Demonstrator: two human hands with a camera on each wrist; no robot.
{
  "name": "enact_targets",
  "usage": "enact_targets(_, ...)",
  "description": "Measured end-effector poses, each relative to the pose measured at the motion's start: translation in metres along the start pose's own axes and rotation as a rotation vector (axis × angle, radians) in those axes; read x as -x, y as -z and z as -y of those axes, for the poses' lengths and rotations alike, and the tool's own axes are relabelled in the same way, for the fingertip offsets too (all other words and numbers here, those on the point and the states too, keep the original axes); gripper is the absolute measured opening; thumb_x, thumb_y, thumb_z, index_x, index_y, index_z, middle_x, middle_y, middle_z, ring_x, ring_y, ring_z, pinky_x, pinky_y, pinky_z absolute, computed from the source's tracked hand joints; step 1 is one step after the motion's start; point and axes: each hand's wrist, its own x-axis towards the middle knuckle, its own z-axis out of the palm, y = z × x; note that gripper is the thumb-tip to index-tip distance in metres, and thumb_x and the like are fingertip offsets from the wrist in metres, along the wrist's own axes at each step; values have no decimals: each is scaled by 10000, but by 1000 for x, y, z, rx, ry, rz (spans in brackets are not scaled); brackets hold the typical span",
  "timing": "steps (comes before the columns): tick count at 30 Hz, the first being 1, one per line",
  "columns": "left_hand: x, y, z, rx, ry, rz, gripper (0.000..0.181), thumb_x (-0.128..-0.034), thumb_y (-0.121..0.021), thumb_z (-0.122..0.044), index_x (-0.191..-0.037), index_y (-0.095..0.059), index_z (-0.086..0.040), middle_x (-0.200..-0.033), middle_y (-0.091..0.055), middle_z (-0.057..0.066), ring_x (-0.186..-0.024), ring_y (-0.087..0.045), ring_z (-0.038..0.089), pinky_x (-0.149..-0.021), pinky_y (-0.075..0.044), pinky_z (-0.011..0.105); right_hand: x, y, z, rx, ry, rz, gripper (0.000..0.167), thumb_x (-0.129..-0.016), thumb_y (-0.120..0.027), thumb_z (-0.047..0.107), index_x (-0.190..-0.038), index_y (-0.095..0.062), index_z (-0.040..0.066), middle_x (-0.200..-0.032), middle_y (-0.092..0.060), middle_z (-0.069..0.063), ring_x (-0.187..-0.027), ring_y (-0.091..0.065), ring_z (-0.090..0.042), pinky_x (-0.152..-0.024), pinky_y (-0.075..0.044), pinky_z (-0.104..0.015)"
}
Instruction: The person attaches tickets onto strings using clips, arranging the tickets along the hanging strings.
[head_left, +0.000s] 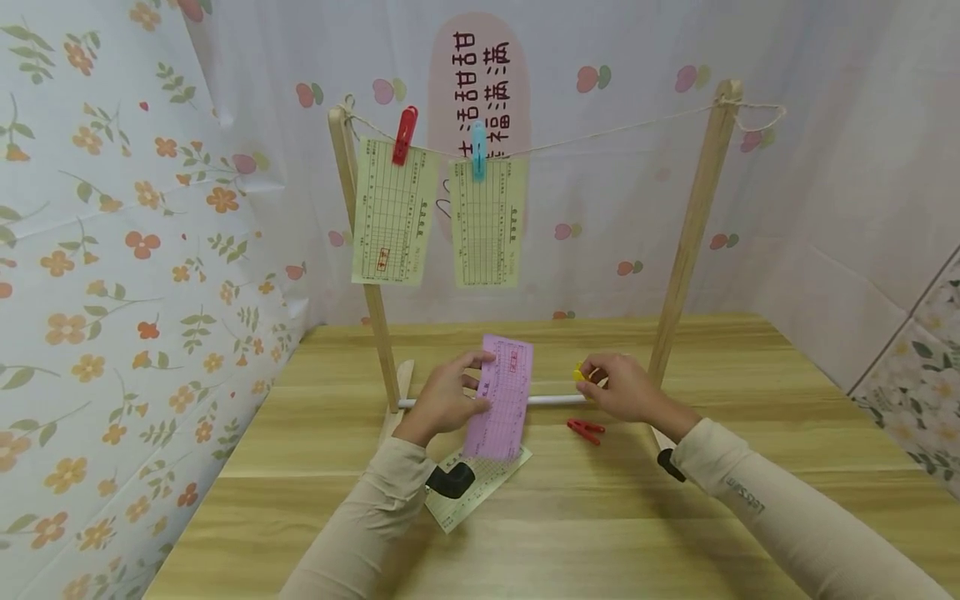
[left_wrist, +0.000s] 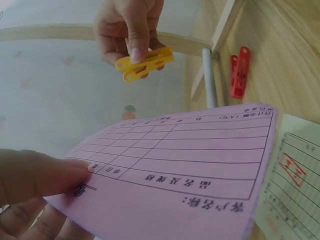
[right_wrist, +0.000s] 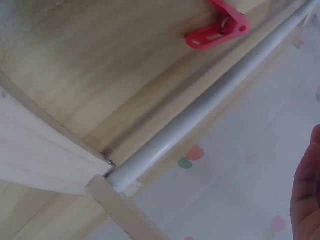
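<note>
My left hand point(head_left: 446, 400) pinches a pink slip point(head_left: 504, 400) by its left edge, thumb in front, above the table; the left wrist view shows the thumb on the printed pink slip point(left_wrist: 175, 170). To the right, my right hand point(head_left: 618, 385) pinches a yellow clip point(head_left: 580, 372); in the left wrist view the yellow clip point(left_wrist: 145, 63) lies between thumb and fingers. Two slips hang from the string, the left one point(head_left: 393, 217) under a red clip point(head_left: 405, 135), the other point(head_left: 487, 225) under a blue clip point(head_left: 478, 150). Only an edge of my right hand point(right_wrist: 306, 190) shows in the right wrist view.
A red clip point(head_left: 586, 430) lies on the wooden table point(head_left: 600, 533). Partly below the pink slip lies another yellowish slip point(head_left: 480, 487). Wooden posts point(head_left: 693, 225) hold the string point(head_left: 615, 133), and a white rod point(head_left: 555, 401) runs between their bases.
</note>
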Motion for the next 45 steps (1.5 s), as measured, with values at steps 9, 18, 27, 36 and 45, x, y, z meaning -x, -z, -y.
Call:
enact_targets(9, -9, 1, -15, -8, -44, 2, 642, -755, -712, 101, -1345, -529, -71, -1278, -562, 116, -972, -639, 244, -689, -561, 301, -7, 9, 6, -30, -39, -9, 156, -889, -672, 42, -1022, -643, -35, -951, -669, -138, -788, -685, -239, -588, -556, -299)
enact_targets(18, -14, 2, -25, -1, -57, 5, 630, -767, -710, 107, -1344, -530, -72, -1278, -560, 116, -970, -639, 245, -679, -567, 300, -13, 20, 9, -46, -75, 2, 305, -911, -647, 38, -1205, -601, -30, -1100, -639, -198, -808, -693, -226, -559, -529, -277)
enact_targets(27, -19, 5, -33, -7, -85, -8, 616, -759, -703, 115, -1326, -533, -57, -1271, -568, 132, -972, -647, 263, -701, -568, 288, -20, 30, 10, -49, -45, -16, 272, -922, -627, 28, -1190, -613, -13, -1108, -633, -214, -794, -698, -230, -531, -505, -283)
enact_targets(36, -24, 7, -44, -26, -98, -10, 614, -769, -703, 112, -1330, -532, -70, -1273, -569, 118, -974, -646, 247, -721, -564, 274, -24, 41, 15, -42, -55, -29, 214, -940, -622, 78, -1129, -630, -23, -964, -683, -156, -813, -698, -260, -567, -530, -310)
enact_targets(45, -30, 8, -59, -68, -163, -11, 600, -766, -705, 108, -1319, -546, -65, -1267, -586, 115, -941, -655, 235, -691, -560, 259, -27, 55, 23, -8, -58, -48, 206, -923, -650, 91, -1098, -640, -18, -1005, -675, -173, -833, -697, -302, -596, -572, -364)
